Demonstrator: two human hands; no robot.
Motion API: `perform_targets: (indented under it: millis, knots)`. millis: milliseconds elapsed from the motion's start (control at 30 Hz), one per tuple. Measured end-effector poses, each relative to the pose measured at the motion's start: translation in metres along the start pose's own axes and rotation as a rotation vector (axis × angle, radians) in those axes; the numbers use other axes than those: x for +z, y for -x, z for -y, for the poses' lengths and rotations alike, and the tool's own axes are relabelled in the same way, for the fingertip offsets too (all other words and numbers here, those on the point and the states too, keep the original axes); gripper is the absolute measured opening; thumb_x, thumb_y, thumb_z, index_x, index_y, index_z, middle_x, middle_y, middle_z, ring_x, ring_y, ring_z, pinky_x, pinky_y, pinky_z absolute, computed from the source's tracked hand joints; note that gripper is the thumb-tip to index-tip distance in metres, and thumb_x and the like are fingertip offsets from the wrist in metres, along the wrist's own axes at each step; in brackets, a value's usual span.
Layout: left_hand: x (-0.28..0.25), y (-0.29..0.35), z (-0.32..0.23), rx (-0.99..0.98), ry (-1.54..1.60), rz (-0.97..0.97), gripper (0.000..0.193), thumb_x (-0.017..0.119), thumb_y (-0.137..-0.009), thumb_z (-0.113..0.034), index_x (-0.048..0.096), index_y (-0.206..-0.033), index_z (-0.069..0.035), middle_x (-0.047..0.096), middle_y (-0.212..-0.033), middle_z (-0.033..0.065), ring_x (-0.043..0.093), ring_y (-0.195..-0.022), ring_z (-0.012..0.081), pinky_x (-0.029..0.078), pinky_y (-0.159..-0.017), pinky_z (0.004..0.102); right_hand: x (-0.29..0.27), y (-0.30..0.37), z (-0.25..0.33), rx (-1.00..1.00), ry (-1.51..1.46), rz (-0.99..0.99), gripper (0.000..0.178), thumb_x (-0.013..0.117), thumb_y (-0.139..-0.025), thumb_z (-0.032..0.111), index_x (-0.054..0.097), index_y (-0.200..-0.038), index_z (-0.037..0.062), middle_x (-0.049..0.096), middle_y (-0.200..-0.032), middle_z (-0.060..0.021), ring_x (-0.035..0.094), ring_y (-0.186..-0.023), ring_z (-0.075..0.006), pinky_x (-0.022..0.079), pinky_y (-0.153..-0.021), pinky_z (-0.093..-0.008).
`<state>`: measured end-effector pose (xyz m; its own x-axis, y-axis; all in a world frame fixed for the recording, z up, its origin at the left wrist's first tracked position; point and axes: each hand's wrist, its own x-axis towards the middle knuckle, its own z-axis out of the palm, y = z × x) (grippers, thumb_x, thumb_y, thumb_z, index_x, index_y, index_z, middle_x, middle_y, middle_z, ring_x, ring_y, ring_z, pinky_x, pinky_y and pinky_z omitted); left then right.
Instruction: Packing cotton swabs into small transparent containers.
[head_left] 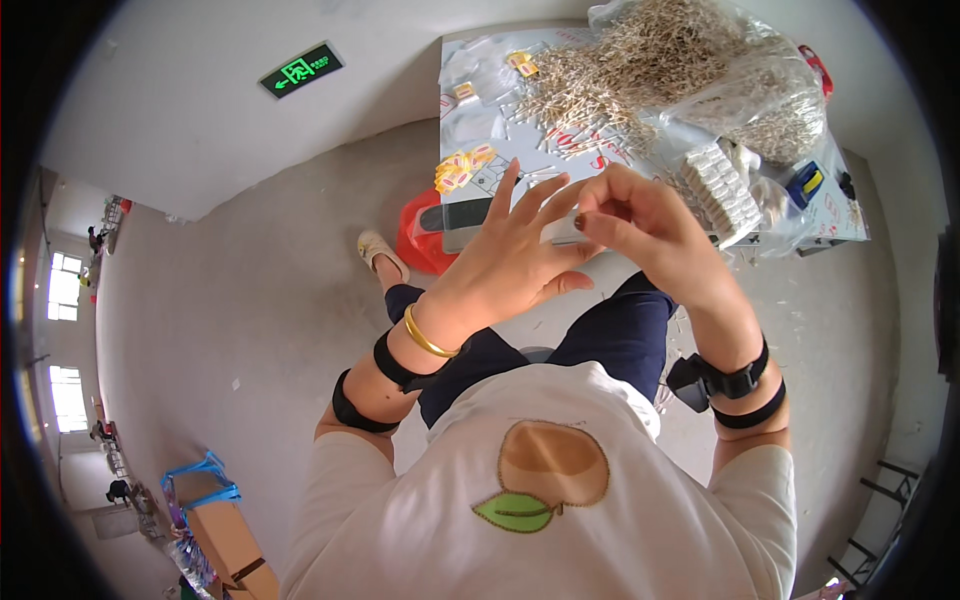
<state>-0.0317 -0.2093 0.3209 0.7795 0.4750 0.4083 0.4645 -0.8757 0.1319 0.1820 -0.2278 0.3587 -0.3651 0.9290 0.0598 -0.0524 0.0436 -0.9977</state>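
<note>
My left hand (505,255) is held above the near edge of the table, back up, fingers spread and thumb out to the right. Beside it, my right hand (650,235) has its fingers curled and thumb bent in, close against the left hand's index finger. Whatever may sit in that pinch is hidden. Beyond both hands lies a loose heap of cotton swabs (590,95) with thin wooden sticks. Several yellow-and-white cards or labels (463,168) are piled at the table's left edge. To the right stands a block of white packed bundles (718,190).
A clear plastic bag (770,95) full of swabs covers the table's back right. A blue-and-yellow tool (805,184) lies near the right edge. A red bag (425,235) hangs at the table's left. Cardboard boxes (225,540) stand on the floor behind left.
</note>
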Motion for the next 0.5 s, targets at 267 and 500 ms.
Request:
perform_targets:
  millis: [267, 500]
  knots:
    - [0.001, 0.001, -0.003, -0.042, -0.028, 0.017, 0.031, 0.075, -0.084, -0.046, 0.076, -0.104, -0.022, 0.051, -0.143, 0.0117, 0.042, -0.141, 0.0331, 0.024, -0.118, 0.071, 0.008, -0.012, -0.027, -0.168, 0.45, -0.092, 0.015, 0.073, -0.095, 0.013, 0.065, -0.098, 0.0011, 0.058, -0.09, 0.0032, 0.047, -0.081, -0.0052, 0.042, -0.072, -0.0237]
    - [0.003, 0.0, -0.001, -0.071, 0.019, 0.002, 0.026, 0.072, -0.089, -0.041, 0.077, -0.1, -0.018, 0.049, -0.147, 0.0157, 0.045, -0.14, 0.0378, 0.019, -0.121, 0.0677, 0.015, -0.022, -0.042, -0.048, 0.231, -0.224, 0.026, 0.087, -0.084, 0.018, 0.066, -0.083, 0.0025, 0.058, -0.078, 0.0007, 0.047, -0.074, -0.0088, 0.042, -0.066, -0.0281]
